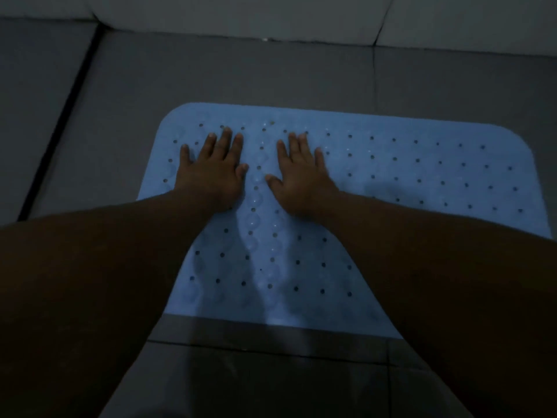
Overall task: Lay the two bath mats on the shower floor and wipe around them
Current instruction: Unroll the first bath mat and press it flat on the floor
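Pressing flat on the pale blue perforated rubber bath mat (pixel 391 176), your left hand (pixel 211 173) and right hand (pixel 301 179) lie side by side, each grip spread with straight fingers, holding nothing. The mat lies flat on the dark grey tiled shower floor (pixel 241 73), near the light wall (pixel 301 16).

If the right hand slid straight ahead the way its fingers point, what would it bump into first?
The right hand lies flat on the light blue perforated rubber bath mat, fingers pointing toward the wall. It would probably cross the mat's far edge, then bare grey tiled floor, and meet the pale wall first.
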